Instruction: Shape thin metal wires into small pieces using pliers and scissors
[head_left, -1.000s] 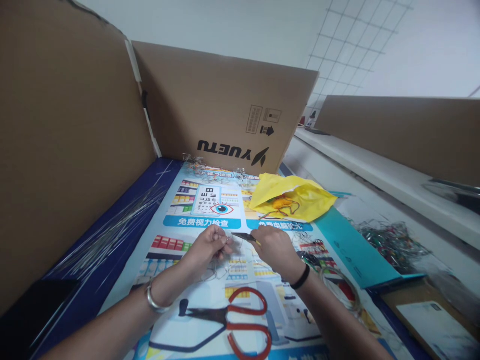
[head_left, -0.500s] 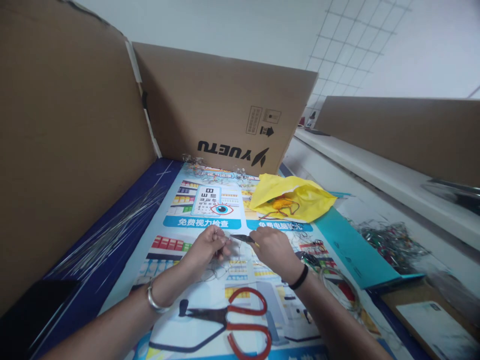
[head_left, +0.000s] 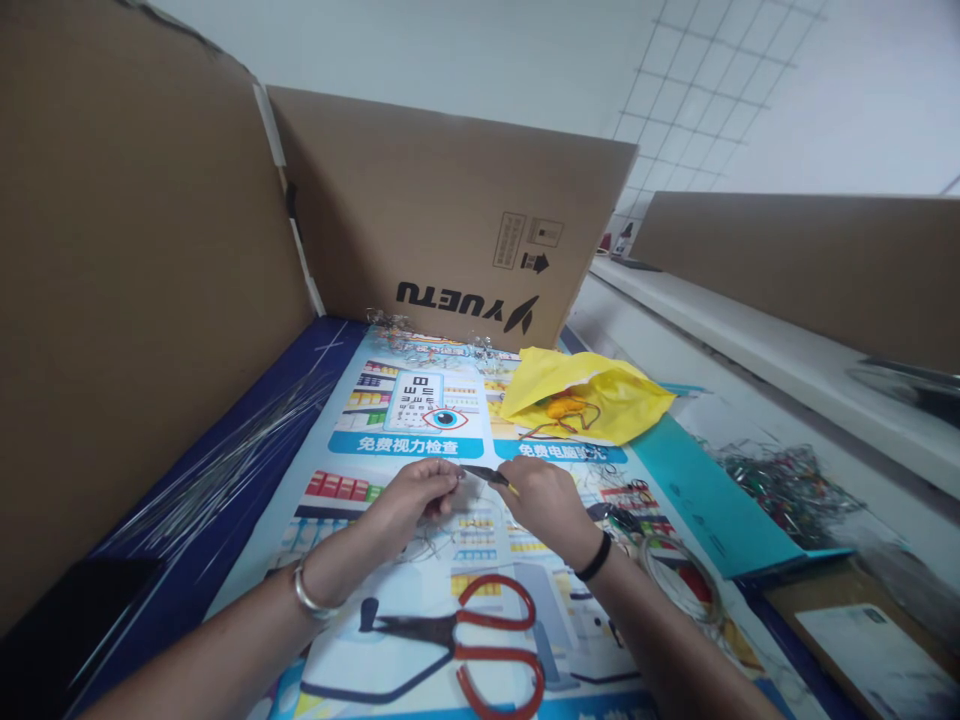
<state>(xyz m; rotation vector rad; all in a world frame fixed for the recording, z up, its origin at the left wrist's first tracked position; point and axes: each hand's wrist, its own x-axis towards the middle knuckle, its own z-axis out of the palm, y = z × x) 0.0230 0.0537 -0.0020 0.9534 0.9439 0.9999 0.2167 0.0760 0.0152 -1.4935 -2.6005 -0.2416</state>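
Observation:
My right hand (head_left: pixel 544 505) is closed around a pair of pliers (head_left: pixel 484 473) with dark, narrow jaws and a bit of yellow handle showing. The jaws point left and reach the fingertips of my left hand (head_left: pixel 424 490). Thumb and forefinger of that hand are pinched together on a thin wire, mostly hidden by the fingers. Faint loops of wire (head_left: pixel 427 545) show beneath it, over the printed sheet. Nearer to me lies a pair of red-handled scissors (head_left: pixel 454 632), its blades pointing left.
A yellow bag (head_left: pixel 592 395) with an orange item in its mouth lies beyond my right hand. Tangled wires (head_left: pixel 787 490) fill the right side by a teal box flap (head_left: pixel 716 500). Straight wires (head_left: pixel 225 465) lie at left. Cardboard panels (head_left: pixel 450 210) stand behind and left.
My left hand has turned slightly, its fingers drawing closer together near the plier tips. The right hand and pliers have barely moved.

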